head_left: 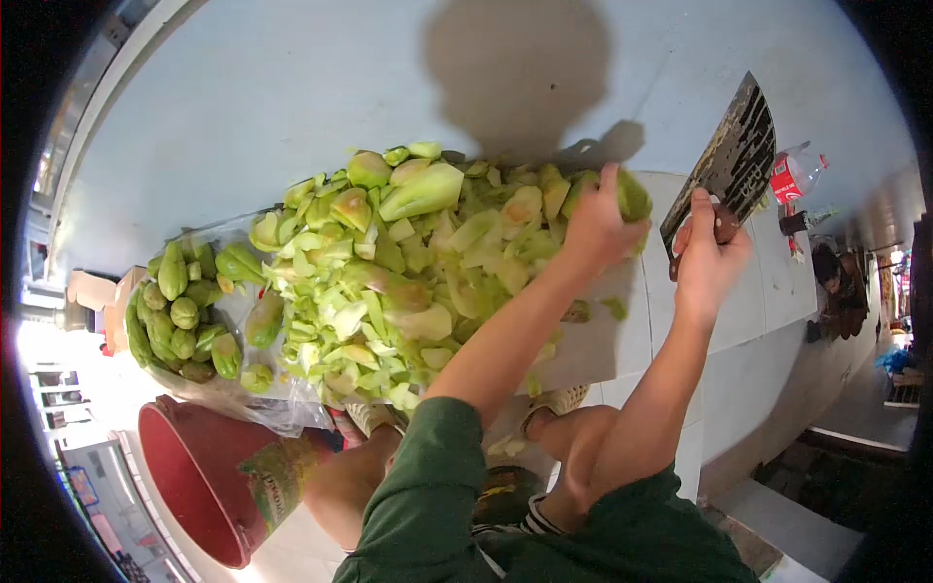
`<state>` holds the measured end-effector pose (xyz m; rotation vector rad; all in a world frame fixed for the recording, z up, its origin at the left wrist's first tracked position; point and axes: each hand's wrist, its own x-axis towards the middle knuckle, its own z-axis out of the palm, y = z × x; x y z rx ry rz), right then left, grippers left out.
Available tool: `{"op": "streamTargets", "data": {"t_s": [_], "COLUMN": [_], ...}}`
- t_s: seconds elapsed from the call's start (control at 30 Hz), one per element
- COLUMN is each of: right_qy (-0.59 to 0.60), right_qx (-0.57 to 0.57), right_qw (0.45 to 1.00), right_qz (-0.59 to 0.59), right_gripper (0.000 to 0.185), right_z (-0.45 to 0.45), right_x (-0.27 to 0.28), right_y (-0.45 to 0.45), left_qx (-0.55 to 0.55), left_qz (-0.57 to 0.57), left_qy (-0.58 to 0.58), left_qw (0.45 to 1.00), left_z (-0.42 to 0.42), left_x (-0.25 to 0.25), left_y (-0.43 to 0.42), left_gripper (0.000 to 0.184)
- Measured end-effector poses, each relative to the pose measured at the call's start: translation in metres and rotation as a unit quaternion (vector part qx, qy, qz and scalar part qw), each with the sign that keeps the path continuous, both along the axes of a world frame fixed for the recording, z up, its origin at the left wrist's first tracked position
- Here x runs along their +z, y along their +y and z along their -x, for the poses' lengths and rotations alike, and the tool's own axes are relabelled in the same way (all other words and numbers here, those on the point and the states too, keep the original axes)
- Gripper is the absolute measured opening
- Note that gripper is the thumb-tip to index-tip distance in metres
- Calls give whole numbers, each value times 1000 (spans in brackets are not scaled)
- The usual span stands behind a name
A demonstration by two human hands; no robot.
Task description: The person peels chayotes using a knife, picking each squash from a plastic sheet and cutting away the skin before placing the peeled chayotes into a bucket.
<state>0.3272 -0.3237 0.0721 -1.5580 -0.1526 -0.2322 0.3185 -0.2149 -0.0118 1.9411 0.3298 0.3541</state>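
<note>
My left hand (603, 228) has its fingers curled around a green fruit (635, 197) at the right end of a large heap. The kind of fruit is not certain; it is green-skinned and pale inside. In my right hand (708, 260) is a cleaver (737, 146), gripped by its dark round handle. The wide, stained blade points up and away from me, apart from the fruit. Cut fruit pieces (418, 253) and peelings lie heaped to the left, in front of the wall. Whole green fruits (180, 316) fill a plastic bag at the far left.
A red bucket (199, 476) lies tilted at the lower left, beside my leg. A plastic bottle (797, 173) with a red label stands by the wall on the right. Cardboard boxes (117, 301) are behind the whole fruits. White tiles (724, 301) cover the surface at right.
</note>
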Motion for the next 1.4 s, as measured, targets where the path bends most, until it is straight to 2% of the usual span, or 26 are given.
{"op": "streamTargets", "data": {"t_s": [0.03, 0.1, 0.17, 0.3, 0.4, 0.53, 0.6, 0.63, 0.7, 0.77, 0.83, 0.87, 0.9, 0.93, 0.97, 1.0, 1.03, 1.07, 1.1, 1.17, 1.2, 1.27, 1.3, 1.37, 1.4], "right_qy": [-3, -5, -10, -14, -22, 3, 17, 3, -14, -39, -39, -38, -43, -44, -49, -55, -58, -74, -91, -96, -96, -116, -126, -156, -159], "right_qx": [-5, -11, -13, -25, -16, -20, 4, 11, 33, 29, 44, 47, 75, 80, 69, 56, 55, 67, 78, 84, 96, 94, 105, 125, 122], "right_qw": [1000, 1000, 1000, 999, 999, 999, 999, 998, 997, 989, 989, 989, 988, 988, 985, 981, 981, 976, 972, 970, 968, 959, 955, 944, 943], "right_qz": [10, 20, 24, 27, 38, 50, 52, 62, 66, 140, 137, 136, 127, 124, 152, 179, 179, 191, 203, 205, 210, 241, 248, 264, 267], "right_gripper": [28, 29, 29, 30, 31, 33, 32, 32, 32, 32, 32, 31, 30, 30, 29, 29, 29, 28, 28, 28, 27, 29, 30, 32, 32], "right_z": [-2, -4, -6, -8, -7, -4, -3, -4, -7, -6, 2, 4, 3, 7, 11, 14, 18, 22, 25, 38, 44, 54, 60, 63, 64], "right_x": [0, -1, -4, -3, -4, -6, -14, -18, -21, -26, -26, -25, -29, -30, -29, -29, -30, -31, -31, -28, -26, -23, -21, -25, -25], "right_y": [-1, -5, -9, -8, -4, 9, 15, 17, 21, 24, 34, 38, 36, 42, 48, 53, 57, 62, 66, 77, 82, 89, 95, 100, 103], "left_qx": [0, 30, 46, 105, 67, 67, 54, 74, 67, 93, 153, 227, 289, 369, 419, 493, 516, 534, 533, 554, 551, 545, 544, 650, 648], "left_qz": [-1, -178, -224, -347, -308, -313, -241, -250, -235, -190, -248, -144, -71, -120, -92, -111, -145, -177, -175, -150, -147, -28, -24, -15, -11], "left_qy": [1, 34, 42, 44, 51, 22, -85, -74, -137, -145, -206, -203, -148, -113, -63, -44, 38, 119, 116, 247, 242, 320, 314, 219, 217], "left_qw": [1000, 983, 973, 931, 948, 947, 965, 963, 960, 967, 934, 942, 943, 914, 901, 862, 843, 818, 820, 780, 785, 774, 778, 728, 730], "left_z": [-14, -36, -49, -45, -39, -12, 17, 36, 77, 125, 179, 202, 231, 259, 289, 314, 339, 357, 368, 374, 369, 356, 351, 348, 349], "left_x": [-2, -9, -39, -54, -51, -38, -29, -22, -3, 12, 29, 25, 28, 17, 16, -12, -21, -30, -45, -70, -70, -72, -81, -107, -115], "left_y": [1, 1, 3, 7, 17, 27, 42, 55, 89, 133, 185, 209, 235, 269, 296, 334, 355, 370, 382, 400, 404, 410, 416, 433, 441], "left_gripper": [91, 87, 86, 84, 81, 77, 69, 69, 61, 48, 35, 25, 22, 22, 24, 26, 38, 52, 52, 80, 80, 100, 100, 99, 99]}}
